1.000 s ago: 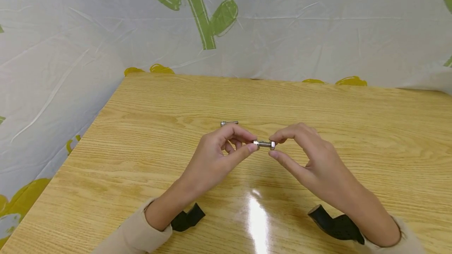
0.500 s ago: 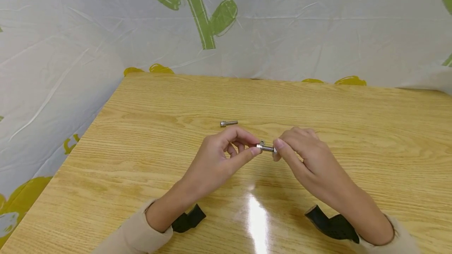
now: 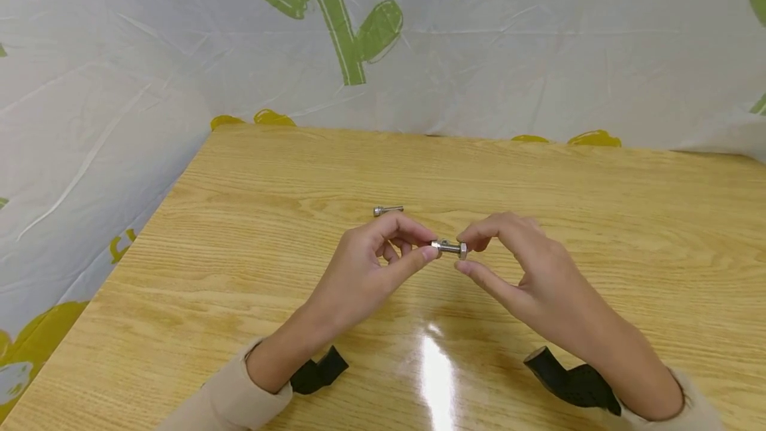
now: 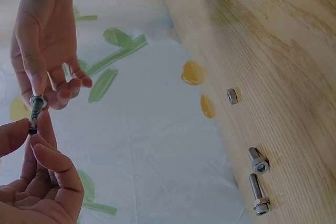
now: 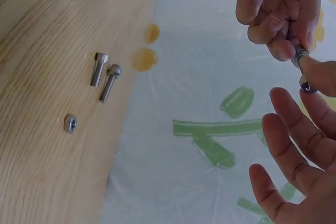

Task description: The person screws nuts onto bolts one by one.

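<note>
My left hand [image 3: 371,265] pinches the head end of a silver bolt [image 3: 450,249] between thumb and forefinger, holding it level above the table. At the bolt's other end, a hex nut [image 3: 463,251] sits on the thread. The thumb and forefinger of my right hand [image 3: 535,268] are at opposite edges of this nut, the other fingers loosely bent. In the left wrist view, bare thread [image 4: 35,112] shows between the two hands. My right thumb covers part of the bolt in the right wrist view.
Two more bolts lie on the wooden table [image 3: 269,178]: a socket-head bolt [image 4: 259,161] and another bolt [image 4: 260,198] with a nut near its head. A loose nut [image 5: 70,123] lies apart from them. Beyond the table's edge hangs a white cloth [image 3: 479,65] with green and yellow prints.
Half a second ago my right thumb was rolled up over the nut; now it is back below, with the forefinger above. My left hand has shifted only slightly and keeps its grip.
</note>
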A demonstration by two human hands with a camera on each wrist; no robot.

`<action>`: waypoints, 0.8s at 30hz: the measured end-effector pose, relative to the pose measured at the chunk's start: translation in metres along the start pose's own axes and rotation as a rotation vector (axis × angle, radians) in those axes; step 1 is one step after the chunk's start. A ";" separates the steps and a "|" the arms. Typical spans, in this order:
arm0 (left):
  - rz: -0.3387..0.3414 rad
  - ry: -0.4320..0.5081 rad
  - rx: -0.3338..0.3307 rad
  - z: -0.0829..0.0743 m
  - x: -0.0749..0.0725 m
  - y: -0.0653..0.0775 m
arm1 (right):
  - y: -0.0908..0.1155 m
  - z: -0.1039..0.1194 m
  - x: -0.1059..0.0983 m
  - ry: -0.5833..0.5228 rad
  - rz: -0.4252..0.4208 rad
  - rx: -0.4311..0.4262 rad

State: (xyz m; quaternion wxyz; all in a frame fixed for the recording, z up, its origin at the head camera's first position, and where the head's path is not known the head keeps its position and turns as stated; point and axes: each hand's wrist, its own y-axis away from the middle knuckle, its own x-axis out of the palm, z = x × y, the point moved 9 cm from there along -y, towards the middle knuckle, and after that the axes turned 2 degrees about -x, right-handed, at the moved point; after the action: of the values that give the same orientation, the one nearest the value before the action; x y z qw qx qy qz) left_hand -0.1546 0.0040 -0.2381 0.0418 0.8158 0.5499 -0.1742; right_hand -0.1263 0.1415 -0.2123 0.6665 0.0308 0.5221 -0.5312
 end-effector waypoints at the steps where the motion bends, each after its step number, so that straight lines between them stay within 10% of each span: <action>1: 0.001 0.002 0.001 0.000 0.000 0.000 | 0.000 0.001 -0.001 -0.001 -0.011 -0.020; 24: -0.007 -0.042 0.053 -0.003 0.002 0.001 | 0.000 -0.006 0.007 -0.038 0.035 0.096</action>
State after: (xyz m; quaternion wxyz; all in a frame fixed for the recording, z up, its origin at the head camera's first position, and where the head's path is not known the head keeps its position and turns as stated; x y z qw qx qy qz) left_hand -0.1524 0.0060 -0.2355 0.0310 0.8109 0.5468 -0.2060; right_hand -0.1311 0.1405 -0.2205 0.6833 0.0617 0.4826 -0.5443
